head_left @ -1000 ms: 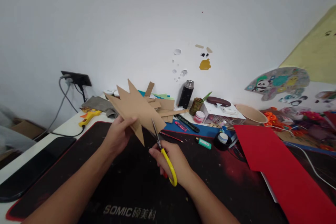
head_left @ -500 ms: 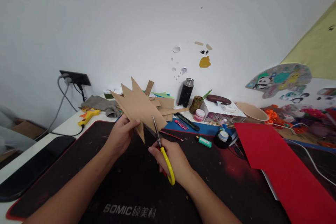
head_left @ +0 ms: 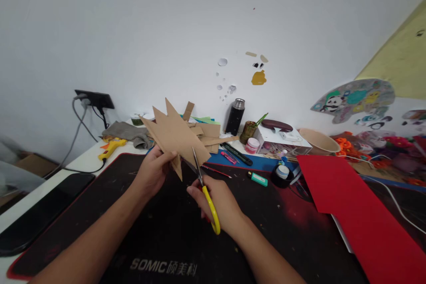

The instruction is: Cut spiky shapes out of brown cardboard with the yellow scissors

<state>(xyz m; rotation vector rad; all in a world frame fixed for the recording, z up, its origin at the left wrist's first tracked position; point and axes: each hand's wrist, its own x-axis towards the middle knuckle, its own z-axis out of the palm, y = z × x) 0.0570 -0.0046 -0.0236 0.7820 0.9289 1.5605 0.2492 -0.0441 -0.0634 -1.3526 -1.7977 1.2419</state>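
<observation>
My left hand (head_left: 155, 168) pinches the lower left edge of a brown cardboard piece (head_left: 178, 133) with jagged, pointed edges, lifted above the black desk mat (head_left: 159, 226). In my right hand (head_left: 216, 199) is a pair of scissors (head_left: 209, 208) with a yellow handle loop; a bit of red shows under my fingers. The scissors' upper blade lies over the lower right part of the cardboard, and the lower blade is mostly hidden behind it. A narrow cardboard point hangs down between my left hand and the blades.
Cardboard scraps (head_left: 211, 131), a black thermos (head_left: 234, 116) and a box cutter (head_left: 237, 154) are at the back. A teal lighter (head_left: 258, 179) lies right of my hands, before a red sheet (head_left: 353, 213). At left are a yellow glue gun (head_left: 112, 147) and a black phone-like slab (head_left: 46, 213).
The view has shifted very slightly. Both hands, the cardboard and the scissors keep nearly the same positions, with the scissor blades still at the cardboard's lower right.
</observation>
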